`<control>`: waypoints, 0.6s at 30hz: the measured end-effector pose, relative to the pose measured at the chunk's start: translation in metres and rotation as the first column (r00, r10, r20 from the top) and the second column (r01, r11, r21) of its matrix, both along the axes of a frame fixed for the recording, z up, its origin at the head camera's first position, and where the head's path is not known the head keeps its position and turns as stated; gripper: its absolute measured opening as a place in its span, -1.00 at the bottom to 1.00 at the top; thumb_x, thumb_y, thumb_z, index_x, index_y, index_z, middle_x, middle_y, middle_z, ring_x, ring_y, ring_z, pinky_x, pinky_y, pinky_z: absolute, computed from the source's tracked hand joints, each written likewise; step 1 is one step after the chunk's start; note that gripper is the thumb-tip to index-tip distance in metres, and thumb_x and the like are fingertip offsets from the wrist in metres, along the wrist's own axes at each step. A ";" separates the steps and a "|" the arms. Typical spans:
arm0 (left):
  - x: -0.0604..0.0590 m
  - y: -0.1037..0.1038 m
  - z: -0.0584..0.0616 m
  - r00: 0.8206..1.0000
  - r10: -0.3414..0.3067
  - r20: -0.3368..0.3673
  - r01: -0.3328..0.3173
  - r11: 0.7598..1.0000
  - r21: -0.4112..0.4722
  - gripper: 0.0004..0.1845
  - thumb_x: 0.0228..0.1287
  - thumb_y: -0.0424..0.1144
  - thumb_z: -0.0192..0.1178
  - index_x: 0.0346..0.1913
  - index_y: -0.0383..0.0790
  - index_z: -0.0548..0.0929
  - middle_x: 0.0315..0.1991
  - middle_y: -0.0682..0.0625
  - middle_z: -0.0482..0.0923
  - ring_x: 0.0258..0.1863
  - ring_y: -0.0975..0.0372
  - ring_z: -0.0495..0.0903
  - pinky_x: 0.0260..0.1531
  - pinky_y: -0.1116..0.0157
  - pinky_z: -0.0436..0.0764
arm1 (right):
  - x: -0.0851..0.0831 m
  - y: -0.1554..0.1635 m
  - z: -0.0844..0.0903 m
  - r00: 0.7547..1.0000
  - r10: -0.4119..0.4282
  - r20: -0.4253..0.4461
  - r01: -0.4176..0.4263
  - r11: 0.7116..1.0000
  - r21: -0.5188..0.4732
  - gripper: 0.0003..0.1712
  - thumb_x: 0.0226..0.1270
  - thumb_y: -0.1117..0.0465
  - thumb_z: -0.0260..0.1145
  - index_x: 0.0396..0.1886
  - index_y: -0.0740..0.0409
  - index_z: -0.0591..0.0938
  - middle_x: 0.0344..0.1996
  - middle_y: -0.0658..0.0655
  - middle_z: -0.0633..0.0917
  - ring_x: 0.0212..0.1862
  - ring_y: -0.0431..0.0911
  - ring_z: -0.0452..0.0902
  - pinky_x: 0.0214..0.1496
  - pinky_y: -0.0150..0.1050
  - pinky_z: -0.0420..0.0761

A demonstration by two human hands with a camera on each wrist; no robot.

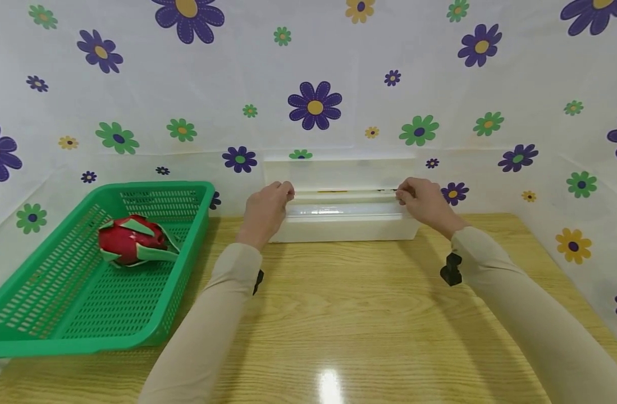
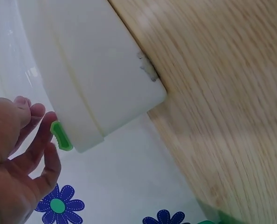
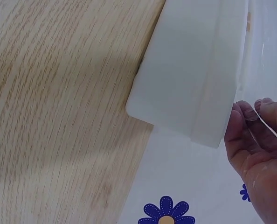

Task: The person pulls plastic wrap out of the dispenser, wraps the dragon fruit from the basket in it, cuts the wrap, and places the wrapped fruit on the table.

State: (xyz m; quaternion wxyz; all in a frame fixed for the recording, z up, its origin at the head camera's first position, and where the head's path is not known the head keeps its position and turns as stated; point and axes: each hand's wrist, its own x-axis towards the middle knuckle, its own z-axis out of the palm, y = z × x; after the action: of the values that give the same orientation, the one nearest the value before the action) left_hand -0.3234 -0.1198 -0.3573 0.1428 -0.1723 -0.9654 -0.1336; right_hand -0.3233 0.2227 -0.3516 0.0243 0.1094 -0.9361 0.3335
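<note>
Pinching clear film at both ends of long white plastic cling-wrap dispenser box, at counter's far edge, long axis running left to right. Left hand at left end, right hand at right end, equally near. Fingers narrow, curled on transparent film sheet. Small green slider tab touching left fingers. Green plastic basket with red dragon fruit at left edge.
</note>
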 end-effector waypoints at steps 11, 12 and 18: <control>0.004 -0.014 -0.003 0.986 -0.087 0.141 0.058 0.979 0.197 -0.68 0.47 -0.31 0.14 0.18 -0.36 0.63 0.07 -0.23 0.63 0.04 0.00 0.59 0.17 0.07 0.62 | 0.000 0.002 0.000 0.997 0.058 -0.048 -0.056 0.997 0.047 -0.65 0.49 0.33 0.21 0.18 0.38 0.58 0.01 0.37 0.70 0.07 0.19 0.61 0.15 0.09 0.65; 0.004 -0.014 -0.003 0.987 -0.084 0.139 0.055 0.979 0.198 -0.69 0.47 -0.33 0.15 0.18 -0.36 0.63 0.06 -0.23 0.63 0.03 0.00 0.59 0.15 0.07 0.62 | -0.001 0.002 -0.001 0.995 0.070 -0.066 -0.066 0.996 0.066 -0.66 0.48 0.36 0.21 0.17 0.40 0.59 -0.01 0.38 0.70 0.03 0.19 0.61 0.13 0.09 0.65; 0.004 -0.012 -0.006 0.999 -0.003 0.043 -0.004 0.986 0.168 -0.78 0.49 -0.29 0.20 0.04 -0.30 0.74 -0.12 -0.19 0.65 -0.14 0.00 0.60 -0.08 0.08 0.63 | -0.004 0.000 -0.004 0.983 0.121 -0.139 -0.094 0.978 0.186 -0.70 0.48 0.44 0.17 0.10 0.45 0.65 -0.10 0.39 0.68 -0.09 0.17 0.61 0.03 0.05 0.67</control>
State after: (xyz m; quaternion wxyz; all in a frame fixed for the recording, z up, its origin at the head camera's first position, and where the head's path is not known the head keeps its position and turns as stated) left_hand -0.3195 -0.1323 -0.3637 0.1360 -0.1567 -0.9536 -0.2181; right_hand -0.3274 0.2229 -0.3561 0.0665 0.1863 -0.9504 0.2401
